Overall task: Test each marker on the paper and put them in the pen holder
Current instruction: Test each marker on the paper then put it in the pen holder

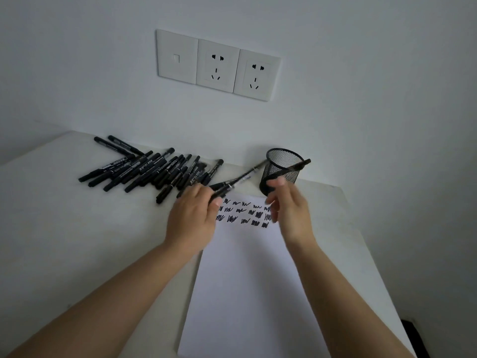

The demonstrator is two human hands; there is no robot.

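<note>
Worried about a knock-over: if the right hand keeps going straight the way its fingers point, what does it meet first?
Most likely the pen holder: the right hand is open, fingertips just short of its lower mesh wall. Depth is unclear, and the hand is motion-blurred.

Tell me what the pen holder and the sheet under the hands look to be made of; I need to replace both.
The pen holder looks like black wire mesh, probably metal with a matte coat: the wall is a fine see-through grid under a solid rim. The sheet looks like plain white matte paper: thin, flat, no gloss, and the black scribbles sit on it like ink.
</note>
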